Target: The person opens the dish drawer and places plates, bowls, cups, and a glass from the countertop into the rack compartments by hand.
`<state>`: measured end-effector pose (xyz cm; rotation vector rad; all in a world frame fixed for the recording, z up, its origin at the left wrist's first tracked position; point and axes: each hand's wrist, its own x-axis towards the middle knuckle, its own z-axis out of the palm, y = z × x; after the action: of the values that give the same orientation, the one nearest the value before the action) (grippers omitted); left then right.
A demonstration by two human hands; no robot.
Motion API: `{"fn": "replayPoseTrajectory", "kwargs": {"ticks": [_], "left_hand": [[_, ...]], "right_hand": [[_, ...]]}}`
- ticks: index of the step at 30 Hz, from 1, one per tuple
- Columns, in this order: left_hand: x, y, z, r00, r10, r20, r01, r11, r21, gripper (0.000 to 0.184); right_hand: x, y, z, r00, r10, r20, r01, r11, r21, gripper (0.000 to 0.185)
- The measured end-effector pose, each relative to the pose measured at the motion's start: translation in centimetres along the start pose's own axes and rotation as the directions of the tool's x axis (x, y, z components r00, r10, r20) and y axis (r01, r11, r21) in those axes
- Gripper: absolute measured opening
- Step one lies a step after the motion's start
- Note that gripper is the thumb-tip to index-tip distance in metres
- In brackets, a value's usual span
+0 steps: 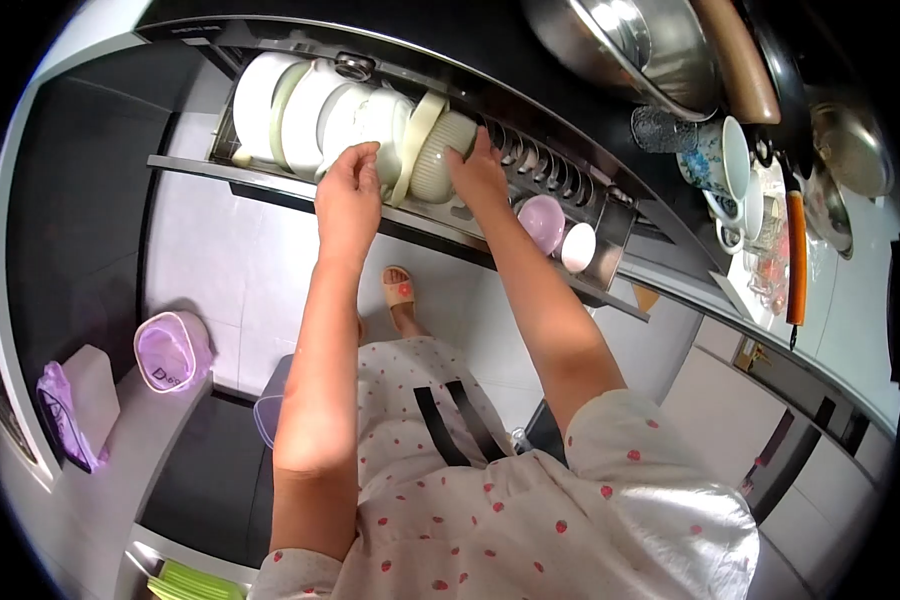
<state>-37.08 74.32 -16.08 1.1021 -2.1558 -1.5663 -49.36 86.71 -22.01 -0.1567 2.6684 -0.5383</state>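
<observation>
Between the hands, against the right hand (480,172), a ribbed bowl (432,165) stood sideways in the drawer (195,167), parted thumb and fingers at its right end, grip unclear. Leftward, the left hand (349,182) bunched its fingertips by white dishes (365,122); whether pinching anything, I couldn't tell.

White dishes (306,115) crowd the ribbed bowl (433,165) at 10 o'clock, the worktop (500,50) bars 1 o'clock — room to pass lies at 6 o'clock, between the forearms (322,330).
</observation>
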Motion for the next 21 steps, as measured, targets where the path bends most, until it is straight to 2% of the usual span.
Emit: {"fn": "replayPoseTrajectory", "kwargs": {"ticks": [2, 4, 6, 7, 10, 13, 15, 18, 20, 21], "left_hand": [[-0.3, -0.1, 0.0, 0.996, -0.092, 0.009, 0.092, 0.994, -0.053, 0.019], [-0.4, -1.0, 0.6, 0.997, -0.068, -0.044, 0.065, 0.995, -0.07, 0.018], [-0.4, -1.5, 0.9, 0.999, -0.037, -0.028, 0.035, 0.998, -0.06, 0.021], [-0.5, -1.4, 1.1, 0.995, -0.098, -0.004, 0.097, 0.992, -0.075, 0.02], [-0.5, -1.5, 1.6, 0.995, -0.097, 0.004, 0.097, 0.995, -0.002, 0.02], [-0.8, -1.6, 2.2, 0.994, -0.109, -0.014, 0.109, 0.994, -0.007, 0.02], [-1.0, -1.1, 2.5, 0.993, -0.114, -0.016, 0.114, 0.993, -0.015, 0.02], [-1.1, -0.4, 2.9, 0.989, -0.148, -0.004, 0.148, 0.988, 0.037, 0.02], [-1.0, -0.6, 3.1, 0.999, -0.048, 0.005, 0.048, 0.997, 0.066, 0.021], [-1.1, -0.6, 3.2, 0.999, -0.049, 0.008, 0.049, 0.996, 0.07, 0.021]], "right_hand": [[-0.2, 0.4, 0.0, 1.0, -0.009, 0.019, 0.009, 1.0, 0.011, 0.072], [-0.3, 0.7, -0.2, 0.999, -0.019, 0.035, 0.018, 1.0, 0.02, 0.072], [-0.2, 1.1, -0.1, 0.998, -0.012, 0.054, 0.007, 0.997, 0.081, 0.075], [0.0, 1.5, 0.3, 0.998, -0.022, 0.053, 0.017, 0.996, 0.085, 0.075], [0.8, 2.6, 1.4, 0.999, -0.02, 0.042, 0.017, 0.998, 0.055, 0.079], [0.8, 2.9, 0.9, 0.998, -0.018, 0.068, 0.013, 0.998, 0.064, 0.085], [-0.4, 2.1, -0.6, 0.992, 0.022, 0.127, -0.033, 0.996, 0.083, 0.089], [-0.3, 3.1, -0.1, 0.989, 0.085, 0.122, -0.091, 0.995, 0.049, 0.091], [0.6, 4.1, 0.7, 0.982, 0.144, 0.123, -0.157, 0.982, 0.105, 0.09], [0.9, 4.5, 0.9, 0.973, 0.196, 0.124, -0.215, 0.964, 0.156, 0.089]]}}
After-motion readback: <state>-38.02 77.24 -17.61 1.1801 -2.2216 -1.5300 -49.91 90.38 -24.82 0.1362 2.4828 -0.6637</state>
